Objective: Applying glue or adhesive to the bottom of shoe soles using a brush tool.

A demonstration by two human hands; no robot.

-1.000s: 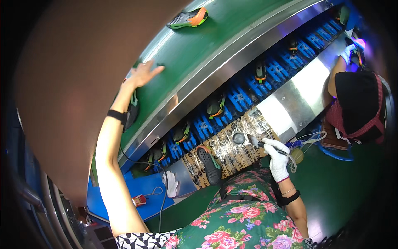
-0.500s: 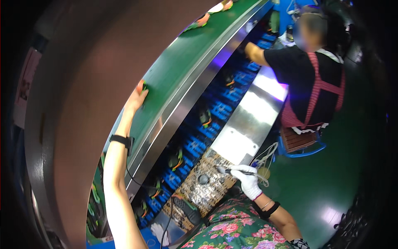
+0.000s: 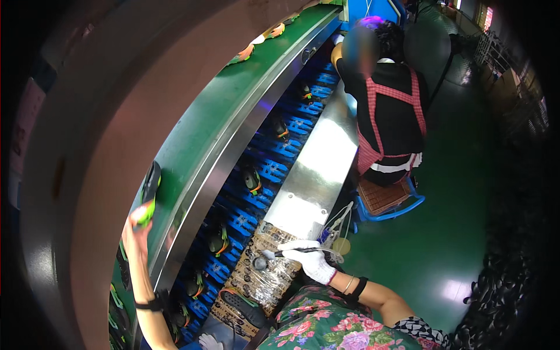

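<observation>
My bare left hand (image 3: 136, 234) reaches over the green conveyor belt and grips a dark clog (image 3: 151, 182) by its orange and bright-green end. The clog's toe points away from me. My right hand (image 3: 314, 263), in a white glove, is closed around a brush (image 3: 287, 253) with a dark handle. Its pale tip is beside a small round dark cup (image 3: 260, 263) on the tape-covered worktop (image 3: 279, 287); I cannot tell whether they touch. Another dark clog (image 3: 242, 308) with a green and orange strap lies on the worktop nearer me.
Several clogs ride on a blue slatted conveyor (image 3: 245, 220) between belt and bench. A bare metal plate (image 3: 312, 175) continues the bench ahead. A co-worker (image 3: 391, 111) in a red checked apron sits on a stool (image 3: 385, 198) ahead right. A white glove (image 3: 210, 342) lies near me.
My view has shifted. My left hand has drawn nearer to me, and the clog it grips now shows at length. The brush tip has come closer to the cup.
</observation>
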